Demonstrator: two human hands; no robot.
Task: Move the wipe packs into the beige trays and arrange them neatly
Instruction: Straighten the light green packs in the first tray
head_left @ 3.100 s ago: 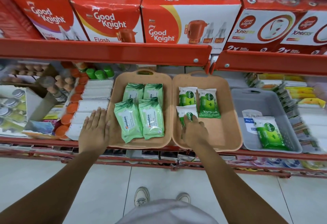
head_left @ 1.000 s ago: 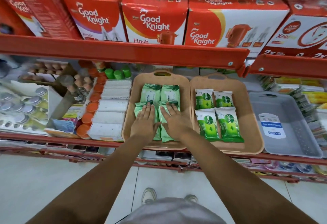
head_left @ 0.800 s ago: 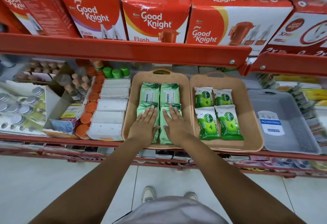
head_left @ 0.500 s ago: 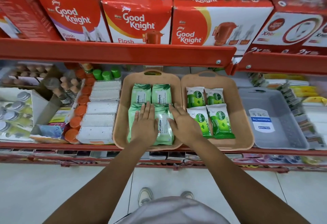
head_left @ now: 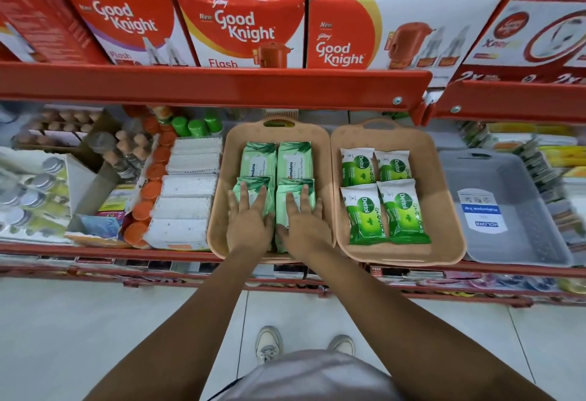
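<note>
- A person stands facing a red store shelf, looking down at both bare forearms reaching forward into a beige tray.
- The left beige tray (head_left: 218, 210) sits at the centre of the view; the right beige tray (head_left: 444, 204) stands just beside it, at 3 o'clock from it, rims touching or nearly so.
- Four pale green Himalaya wipe packs lie in the left tray, two rows of two.
- The left hand (head_left: 249, 224) lies flat, palm down, fingers spread, on the near left Himalaya pack (head_left: 253, 186); the pack shows past the fingertips at 12 o'clock.
- The right hand (head_left: 306, 226) lies flat, fingers spread, on the near right Himalaya pack (head_left: 293, 196), which shows around the fingers at 12 o'clock.
- Neither hand grips or pinches anything; both press down.
- The two far Himalaya packs (head_left: 277, 159) lie side by side at 12 o'clock from the hands, their near ends tucked under the near pair.
- Four bright green Dettol wipe packs (head_left: 382, 197) lie in the right tray in two rows of two, at 3 o'clock from the right hand and apart from it.
- A grey tray (head_left: 520, 242) with a white label stands at 3 o'clock from the right beige tray.
- White flat packs (head_left: 190, 191) are stacked at 9 o'clock from the left tray.
- Red Good Knight boxes (head_left: 241, 20) line the shelf above, at 12 o'clock.
</note>
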